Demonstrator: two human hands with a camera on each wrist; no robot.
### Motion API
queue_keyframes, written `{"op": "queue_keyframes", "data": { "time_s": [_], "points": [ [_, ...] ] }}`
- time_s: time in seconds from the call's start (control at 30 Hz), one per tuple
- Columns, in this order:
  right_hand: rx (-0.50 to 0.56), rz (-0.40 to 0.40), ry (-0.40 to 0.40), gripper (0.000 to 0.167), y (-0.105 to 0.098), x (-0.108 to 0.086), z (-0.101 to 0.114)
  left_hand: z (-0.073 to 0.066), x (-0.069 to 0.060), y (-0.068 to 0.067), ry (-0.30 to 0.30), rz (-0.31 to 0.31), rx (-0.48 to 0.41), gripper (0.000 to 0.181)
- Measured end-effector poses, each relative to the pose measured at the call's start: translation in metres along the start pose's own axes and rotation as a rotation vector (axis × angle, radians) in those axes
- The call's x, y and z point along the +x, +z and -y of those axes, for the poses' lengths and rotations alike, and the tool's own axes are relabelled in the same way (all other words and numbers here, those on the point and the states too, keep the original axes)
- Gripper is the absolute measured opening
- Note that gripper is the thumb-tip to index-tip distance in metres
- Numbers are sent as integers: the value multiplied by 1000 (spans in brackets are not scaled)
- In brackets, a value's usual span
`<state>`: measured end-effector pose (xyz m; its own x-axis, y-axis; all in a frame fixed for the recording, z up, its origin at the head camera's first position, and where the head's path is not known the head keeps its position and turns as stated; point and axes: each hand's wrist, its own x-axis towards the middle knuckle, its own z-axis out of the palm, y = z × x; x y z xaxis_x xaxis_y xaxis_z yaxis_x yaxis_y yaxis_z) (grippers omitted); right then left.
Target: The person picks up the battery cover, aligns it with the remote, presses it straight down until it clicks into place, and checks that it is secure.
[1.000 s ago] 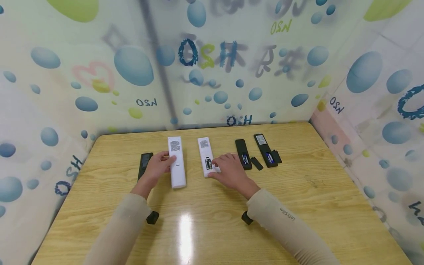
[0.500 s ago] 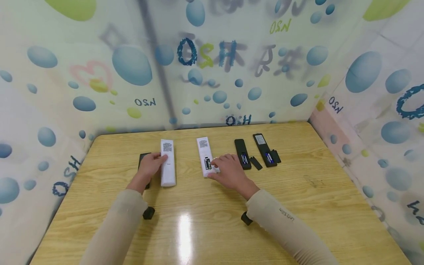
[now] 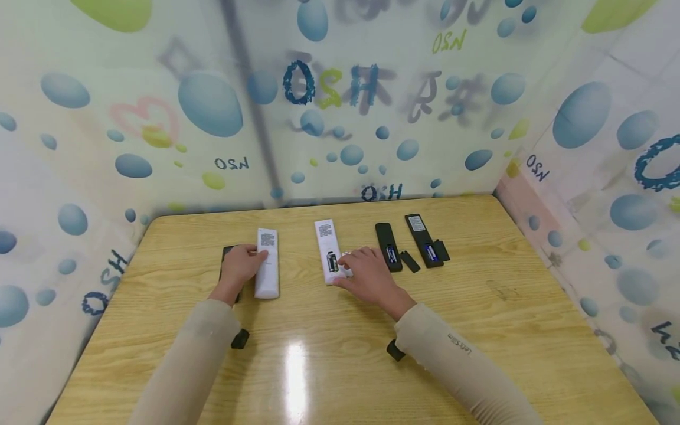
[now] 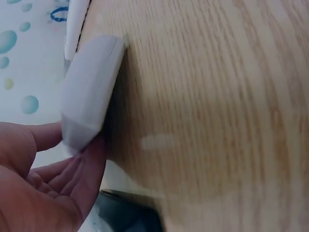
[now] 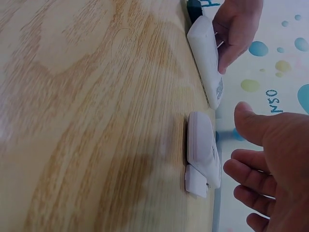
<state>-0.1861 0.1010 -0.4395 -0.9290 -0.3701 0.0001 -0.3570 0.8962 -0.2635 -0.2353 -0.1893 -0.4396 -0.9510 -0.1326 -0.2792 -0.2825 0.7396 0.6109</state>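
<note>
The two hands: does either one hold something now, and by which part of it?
The left hand pinches the leftmost white remote at its left long edge, thumb on the upper face; the right hand holds nothing.

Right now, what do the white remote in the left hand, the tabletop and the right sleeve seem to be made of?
White remote: probably hard plastic, satin; its angled faces look smooth and even.
Tabletop: wood or wood-look laminate, glossy; streaked grain and a bright glare strip show, but not which it is.
Right sleeve: probably thin fabric, matt; it bunches in fine creases.
</note>
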Motion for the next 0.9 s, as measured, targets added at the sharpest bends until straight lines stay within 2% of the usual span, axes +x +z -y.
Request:
{"op": "queue_keyframes", "data": {
  "time_s": [0.2,0.47,0.7,0.9],
  "points": [
    [-1,-5,2,47,-2,-1,-1,-5,-3,-2,17,-27,107,54],
    [-6,7,10,46,-3,-2,-2,-7,-5,-2,13,-40,110,51],
    [-16,6,8,45,-3,-3,-2,-6,-6,0,14,-94,125,46],
    [-22,8,19,46,-2,-2,-3,-5,-6,-1,29,-111,135,43]
  ]
}}
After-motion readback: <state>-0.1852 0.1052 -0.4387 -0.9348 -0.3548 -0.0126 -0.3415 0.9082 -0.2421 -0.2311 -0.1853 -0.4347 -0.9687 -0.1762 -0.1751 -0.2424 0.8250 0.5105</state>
